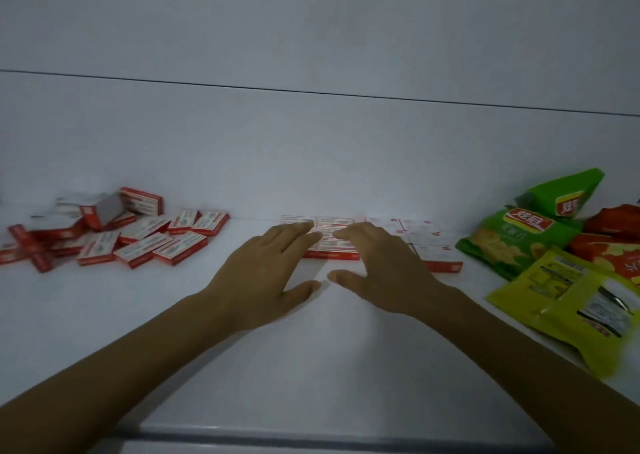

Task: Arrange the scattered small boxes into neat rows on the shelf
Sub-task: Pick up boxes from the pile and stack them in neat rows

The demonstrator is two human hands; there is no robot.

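Your left hand (263, 273) and right hand (384, 270) reach side by side over the white shelf (322, 367), fingers straight, grasping nothing. Their fingertips rest on the arranged boxes (332, 244), laid flat in rows just beyond. The scattered boxes (138, 239) lie heaped at far left, and snack bags (516, 235) crowd the right.

Green chip bags (512, 242), red bags (609, 246) and a yellow pouch (571, 301) lie overlapping.

On the shelf (311, 367), a heap of small boxes (121, 239) lies by the left edge, rows of boxes (424, 237) sit mid-shelf near the back, and snack bags (519, 239) crowd the right edge.
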